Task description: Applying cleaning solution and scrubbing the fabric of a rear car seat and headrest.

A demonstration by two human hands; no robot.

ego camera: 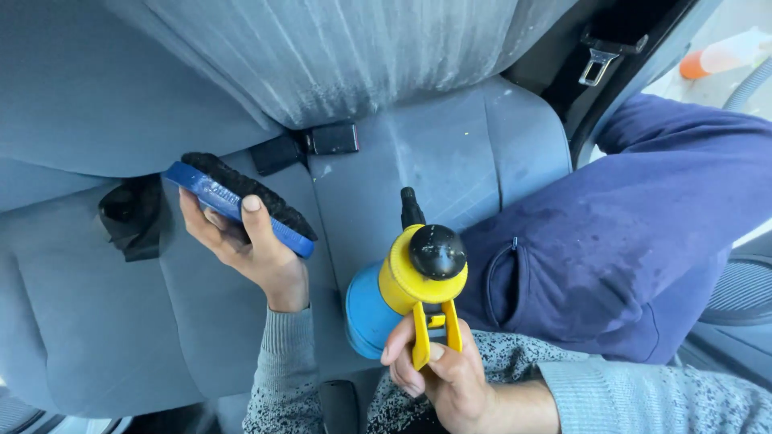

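While the right hand [438, 370] grips the yellow handle of the sprayer [406, 285], fingers clenched on the trigger, keep the black nozzle aimed at the grey seat [450, 153] ahead. The sprayer sits near centre, just above the seat cushion and beside the blue-clad leg [627, 233] to the right. The left hand [245, 245] holds the brush [241, 201] at left, fingers wrapped round its blue back, bristles facing the far side. Judged from the wet streaks on the backrest, short, even bursts would wet the fabric without soaking it. Hold the brush flat against the cushion and clear of the buckles [305, 145].
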